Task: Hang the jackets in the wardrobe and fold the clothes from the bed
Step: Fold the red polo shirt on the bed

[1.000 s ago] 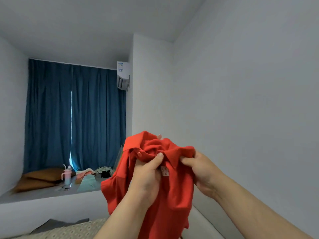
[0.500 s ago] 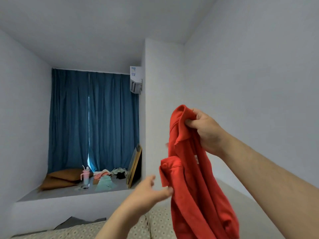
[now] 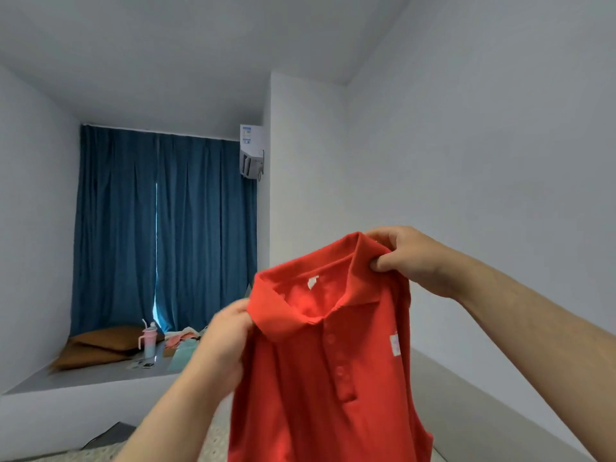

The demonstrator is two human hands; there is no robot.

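Observation:
A red polo shirt (image 3: 320, 378) hangs in the air in front of me, collar up, its button placket facing me. My left hand (image 3: 226, 341) grips the left side of the collar. My right hand (image 3: 405, 253) pinches the right shoulder near the collar, held higher than the left hand. The shirt's lower part runs out of the frame at the bottom. A strip of patterned bed cover (image 3: 213, 441) shows below my left arm.
A raised window ledge (image 3: 83, 376) at the back left carries brown cushions (image 3: 106, 345), a pink and blue drinking cup (image 3: 149, 341) and a heap of clothes (image 3: 181, 341). Blue curtains (image 3: 166, 228) hang behind it. A white wall (image 3: 483, 195) runs along the right.
My left hand, free half a second ago, now grips the collar. The shirt has been spread open between both hands with its front turned to me.

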